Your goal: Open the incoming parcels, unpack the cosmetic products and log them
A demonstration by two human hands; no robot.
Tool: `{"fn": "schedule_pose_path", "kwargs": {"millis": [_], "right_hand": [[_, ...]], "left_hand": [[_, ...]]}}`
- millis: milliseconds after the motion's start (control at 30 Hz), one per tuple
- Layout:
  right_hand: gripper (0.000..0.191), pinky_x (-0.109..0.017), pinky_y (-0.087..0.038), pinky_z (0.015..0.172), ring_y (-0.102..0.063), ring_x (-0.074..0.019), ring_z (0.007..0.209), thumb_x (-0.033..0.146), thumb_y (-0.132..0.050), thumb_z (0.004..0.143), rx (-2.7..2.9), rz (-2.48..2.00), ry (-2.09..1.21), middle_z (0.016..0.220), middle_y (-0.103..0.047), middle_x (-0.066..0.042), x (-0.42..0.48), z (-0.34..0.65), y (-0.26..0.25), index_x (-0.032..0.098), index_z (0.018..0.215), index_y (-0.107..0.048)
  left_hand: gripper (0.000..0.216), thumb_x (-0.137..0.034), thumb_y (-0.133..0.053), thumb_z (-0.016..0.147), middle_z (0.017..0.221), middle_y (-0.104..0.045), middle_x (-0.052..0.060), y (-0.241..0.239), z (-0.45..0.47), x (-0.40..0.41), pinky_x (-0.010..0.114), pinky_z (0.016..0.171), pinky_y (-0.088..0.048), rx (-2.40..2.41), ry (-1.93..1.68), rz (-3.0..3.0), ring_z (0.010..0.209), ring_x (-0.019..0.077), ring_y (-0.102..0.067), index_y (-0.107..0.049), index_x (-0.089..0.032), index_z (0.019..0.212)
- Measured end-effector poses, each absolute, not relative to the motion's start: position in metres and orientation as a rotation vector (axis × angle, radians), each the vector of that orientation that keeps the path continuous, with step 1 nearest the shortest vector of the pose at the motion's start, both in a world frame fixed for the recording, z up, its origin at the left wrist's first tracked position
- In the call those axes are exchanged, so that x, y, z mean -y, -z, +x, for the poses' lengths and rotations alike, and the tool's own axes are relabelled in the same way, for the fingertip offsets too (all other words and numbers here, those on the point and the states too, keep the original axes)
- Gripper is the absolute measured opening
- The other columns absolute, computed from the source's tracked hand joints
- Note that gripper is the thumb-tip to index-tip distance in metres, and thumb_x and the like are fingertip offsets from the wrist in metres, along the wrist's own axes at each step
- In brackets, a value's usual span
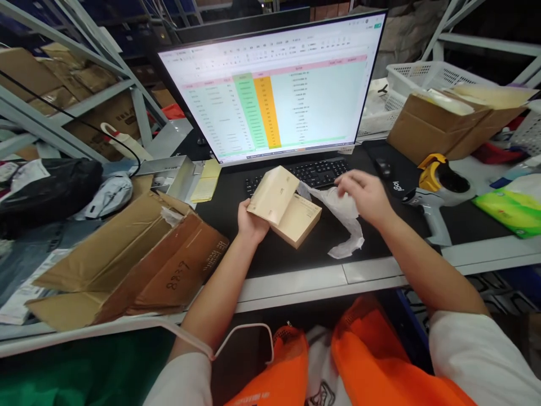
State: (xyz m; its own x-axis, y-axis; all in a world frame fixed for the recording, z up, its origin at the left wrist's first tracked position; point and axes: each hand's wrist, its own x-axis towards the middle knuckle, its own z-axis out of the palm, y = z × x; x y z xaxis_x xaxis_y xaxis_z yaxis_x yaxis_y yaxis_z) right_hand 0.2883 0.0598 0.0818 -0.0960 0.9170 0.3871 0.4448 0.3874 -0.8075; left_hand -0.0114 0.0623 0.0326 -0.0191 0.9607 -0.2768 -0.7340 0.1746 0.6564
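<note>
Beyond the right grip (364,195) are a monitor (313,93) and a mouse (383,168). Right of that grip rests a scanner (438,221).

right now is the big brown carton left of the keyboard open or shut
Open: the brown carton has its flaps spread outward, and whitish plastic shows at its mouth. How full it is, I cannot tell.

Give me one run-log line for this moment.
left hand: holds upper tan box | right hand: at white plastic wrap, grip unclear | lower tan box: before keyboard
</note>
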Motion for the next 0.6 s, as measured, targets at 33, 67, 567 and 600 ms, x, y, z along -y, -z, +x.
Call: {"fn": "schedule_pose_path", "kwargs": {"millis": [33, 67, 567, 600], "right_hand": [[0.045, -0.039, -0.06, 0.08, -0.071, -0.0248, 0.081, 0.057, -0.05, 0.104, 1.806, -1.234, -0.798, 0.083, -0.074, -0.005, -0.04, 0.282, -0.081, 0.021, 0.093, -0.075], [0.047, -0.041, -0.06, 0.082, -0.072, -0.0263, 0.082, 0.06, -0.051, 0.103, 1.904, -1.282, -0.935, 0.085, -0.075, -0.006, -0.023, 0.274, -0.076, 0.022, 0.092, -0.077], [0.127, -0.05, 0.0, 0.134, 0.004, -0.0299, 0.164, 0.09, -0.053, 0.084, 1.397, -1.346, -1.104, 0.177, -0.001, -0.012, 0.008, 0.175, 0.006, 0.012, 0.172, -0.005], [0.123, -0.051, -0.001, 0.134, 0.004, -0.0291, 0.164, 0.088, -0.055, 0.085, 1.34, -1.312, -1.073, 0.178, -0.001, -0.009, 0.011, 0.171, 0.002, 0.016, 0.173, -0.005]], "left_hand": [[0.044, -0.043, -0.053, 0.085, 0.105, -0.079, 0.008, -0.03, -0.012, -0.064, 0.035, 0.093, -0.058, -0.77, -1.391, 0.367, 0.1, 0.0257, -0.074, -0.074, -0.016, 0.112], [0.046, -0.044, -0.053, 0.085, 0.104, -0.079, 0.008, -0.028, -0.013, -0.065, 0.034, 0.092, -0.058, -0.764, -1.39, 0.368, 0.099, 0.0253, -0.073, -0.074, -0.015, 0.113], [0.043, -0.037, -0.063, 0.072, 0.109, -0.08, 0.011, -0.039, 0.004, -0.048, 0.043, 0.111, -0.053, -0.784, -1.413, 0.52, 0.128, 0.0347, -0.066, -0.074, -0.014, 0.106], [0.043, -0.038, -0.063, 0.072, 0.111, -0.08, 0.01, -0.042, 0.007, -0.044, 0.043, 0.111, -0.053, -0.768, -1.451, 0.547, 0.13, 0.0349, -0.065, -0.074, -0.015, 0.106]]}}
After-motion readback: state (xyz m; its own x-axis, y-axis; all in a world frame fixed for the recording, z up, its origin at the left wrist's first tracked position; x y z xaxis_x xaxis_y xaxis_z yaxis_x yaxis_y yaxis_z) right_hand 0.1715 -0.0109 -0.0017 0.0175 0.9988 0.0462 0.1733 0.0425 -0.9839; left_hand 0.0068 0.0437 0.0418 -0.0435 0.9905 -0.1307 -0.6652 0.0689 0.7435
